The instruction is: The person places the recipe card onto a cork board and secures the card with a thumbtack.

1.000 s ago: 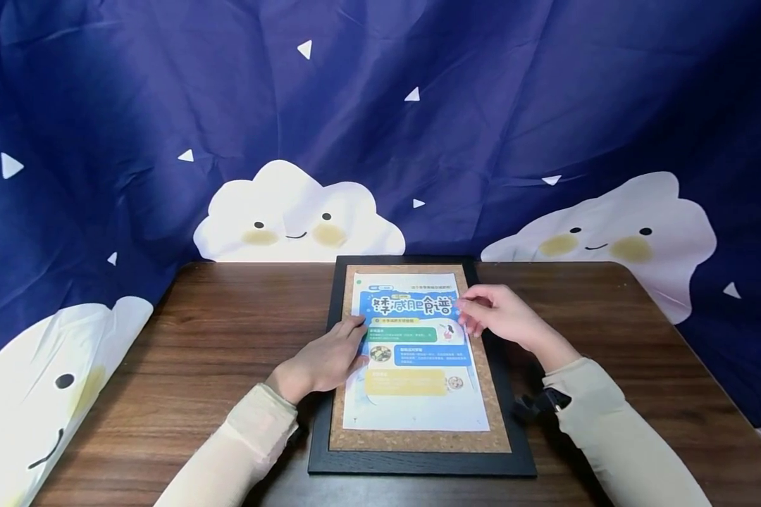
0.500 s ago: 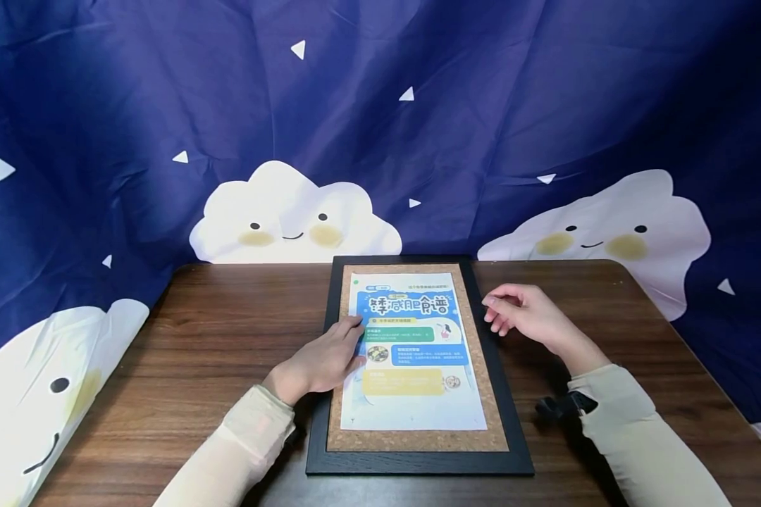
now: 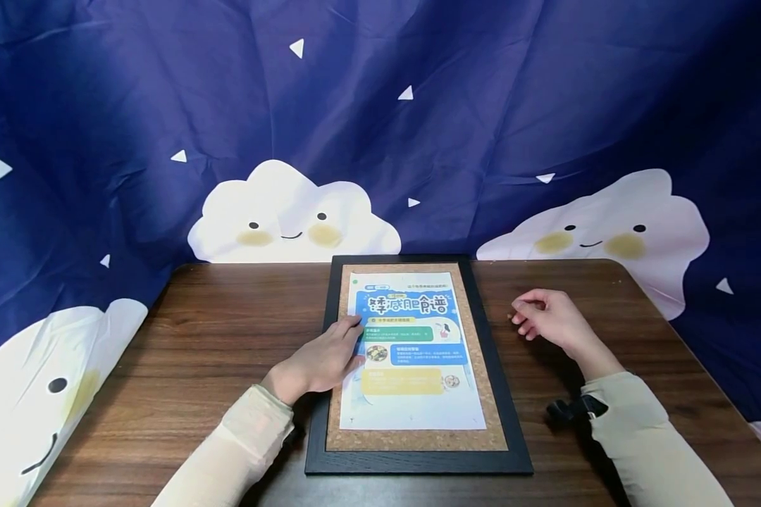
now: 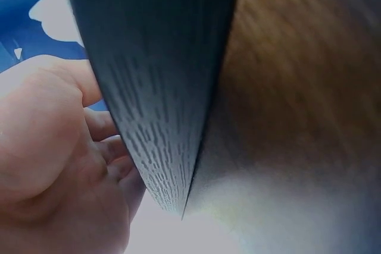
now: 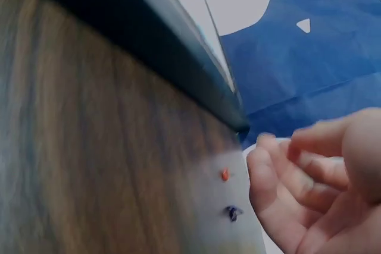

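A cork board (image 3: pixel 418 441) with a black frame lies on the table, and a printed sheet (image 3: pixel 412 412) with blue, green and yellow blocks lies on it. At the sheet's top left corner sits a green push pin (image 3: pixel 355 282). My left hand (image 3: pixel 320 358) rests across the board's left edge, its fingertips on the sheet. To the right of the board, my right hand (image 3: pixel 554 320) hovers low over the table with loosely bent fingers; I see nothing in them. Close to those fingers, in the right wrist view, lie a small orange push pin (image 5: pixel 225 174) and a dark purple one (image 5: pixel 233 213).
The brown wooden table (image 3: pixel 228 317) extends to both sides of the board. Behind it hangs a dark blue cloth (image 3: pixel 380 127) with smiling clouds and white triangles. A black strap device (image 3: pixel 577 408) sits at the right wrist.
My right hand has moved from the sheet's right edge, over the frame, to the table on the right. My left hand and the board stay in place.
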The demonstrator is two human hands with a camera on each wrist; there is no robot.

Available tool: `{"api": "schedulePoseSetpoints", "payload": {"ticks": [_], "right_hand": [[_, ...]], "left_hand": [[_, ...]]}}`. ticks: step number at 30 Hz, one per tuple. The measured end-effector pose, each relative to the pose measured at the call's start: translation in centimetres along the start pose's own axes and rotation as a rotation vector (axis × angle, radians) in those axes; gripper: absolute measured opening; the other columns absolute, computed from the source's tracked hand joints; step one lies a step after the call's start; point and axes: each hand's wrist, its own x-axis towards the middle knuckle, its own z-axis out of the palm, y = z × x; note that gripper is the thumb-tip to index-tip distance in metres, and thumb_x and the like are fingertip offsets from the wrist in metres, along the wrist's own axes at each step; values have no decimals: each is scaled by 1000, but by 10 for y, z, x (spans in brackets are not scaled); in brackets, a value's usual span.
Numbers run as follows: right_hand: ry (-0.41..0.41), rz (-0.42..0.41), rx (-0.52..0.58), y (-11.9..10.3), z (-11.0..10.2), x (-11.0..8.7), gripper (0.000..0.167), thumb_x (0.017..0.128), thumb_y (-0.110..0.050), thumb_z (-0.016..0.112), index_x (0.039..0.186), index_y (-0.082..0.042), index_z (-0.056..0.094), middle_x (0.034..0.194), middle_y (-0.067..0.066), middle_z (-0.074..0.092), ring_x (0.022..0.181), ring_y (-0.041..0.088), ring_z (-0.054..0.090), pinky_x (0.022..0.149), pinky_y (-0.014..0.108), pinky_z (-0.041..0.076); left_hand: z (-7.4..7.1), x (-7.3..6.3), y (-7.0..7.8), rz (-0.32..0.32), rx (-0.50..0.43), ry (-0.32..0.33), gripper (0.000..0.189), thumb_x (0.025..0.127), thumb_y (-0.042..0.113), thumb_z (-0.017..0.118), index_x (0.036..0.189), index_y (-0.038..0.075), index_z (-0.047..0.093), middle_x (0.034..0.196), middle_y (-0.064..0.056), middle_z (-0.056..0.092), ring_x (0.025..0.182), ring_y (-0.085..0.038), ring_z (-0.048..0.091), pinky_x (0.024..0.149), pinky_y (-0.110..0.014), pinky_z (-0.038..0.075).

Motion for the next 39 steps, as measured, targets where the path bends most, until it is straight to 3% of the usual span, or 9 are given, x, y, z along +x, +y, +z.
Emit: {"api": "schedulePoseSetpoints", "payload": {"ticks": [7,9,12,14,16,25,29,34,39], "right_hand": [[-8,78,-58,10,0,7,30,111,-7,58,126,18,63,92,18,75,69,17,72,64,31,66],[-5,94,-88,10,3,8,29,110,-7,60,125,18,64,89,18,74,67,16,72,63,32,66],[5,112,-142,9,6,10,29,109,-8,63,122,17,66,85,17,73,62,15,72,61,33,65],[13,120,-179,9,7,12,28,108,-9,64,120,16,67,82,17,73,60,15,71,60,33,65],[24,118,-204,9,9,13,27,107,-9,65,117,15,68,80,16,73,58,15,70,58,34,65],[50,87,-270,9,12,14,19,107,-6,63,109,12,71,80,15,71,57,16,69,56,32,63],[91,47,-227,8,11,10,20,107,-6,62,111,11,72,90,22,75,62,16,72,58,31,63],[122,3,-43,7,13,7,21,105,-2,63,115,16,69,107,34,77,74,18,80,65,28,66],[127,17,51,7,16,5,23,105,0,62,118,18,67,104,32,76,75,15,79,69,27,66]], "left_hand": [[1,1,-1,-3,-20,0,64,115,27,53,161,-13,36,174,-28,26,164,-42,26,132,-51,31],[17,7,-16,30,-8,43,67,117,36,48,162,-11,35,175,-26,26,165,-39,26,132,-49,31],[19,7,-17,33,-29,55,67,116,35,51,161,-12,37,174,-26,27,165,-40,26,132,-51,32],[18,7,-16,31,-14,54,66,116,35,49,162,-11,36,175,-26,26,165,-40,26,132,-50,32],[2,0,-1,-4,-26,13,63,115,26,54,161,-13,37,174,-28,27,164,-42,27,131,-52,32],[1,0,-1,-2,6,-9,64,117,28,49,162,-13,34,175,-28,25,165,-41,25,132,-50,31],[0,0,-1,2,0,-5,63,116,28,50,162,-13,34,175,-29,25,165,-42,25,132,-51,31],[-1,0,0,-1,-4,-7,63,116,28,50,162,-13,35,175,-29,25,165,-42,25,132,-51,31],[2,0,-1,0,-4,-11,63,117,27,50,162,-13,34,175,-29,25,165,-42,25,132,-51,30]]}}
